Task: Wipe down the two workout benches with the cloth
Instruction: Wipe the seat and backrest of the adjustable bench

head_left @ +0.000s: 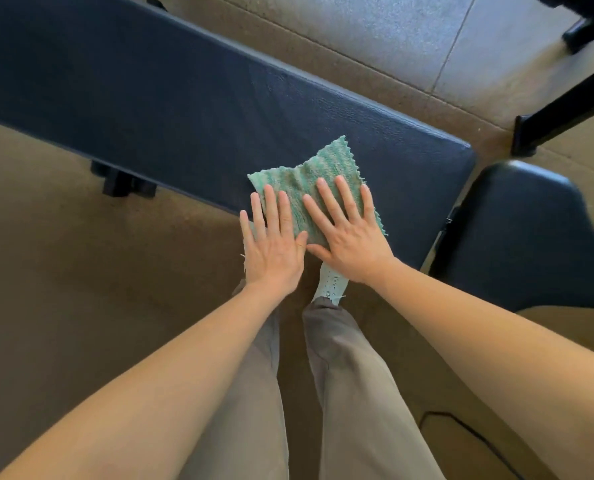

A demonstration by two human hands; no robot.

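A long dark blue padded bench (157, 109) runs from the upper left to the middle right. A green cloth (318, 168) lies flat near its right end, at the near edge. My left hand (273, 242) presses the cloth's left part with straight fingers. Beside it, thumbs almost touching, my right hand (346, 233) lies flat on the cloth's right part. A second dark padded bench (524, 233) stands just right of the first, with a narrow gap between them.
Black metal bench legs (124, 181) stand on the brown floor under the long bench. A black frame bar (562, 112) crosses the upper right. My legs and a pale shoe (332, 284) are below the hands. A dark cable (468, 431) lies at lower right.
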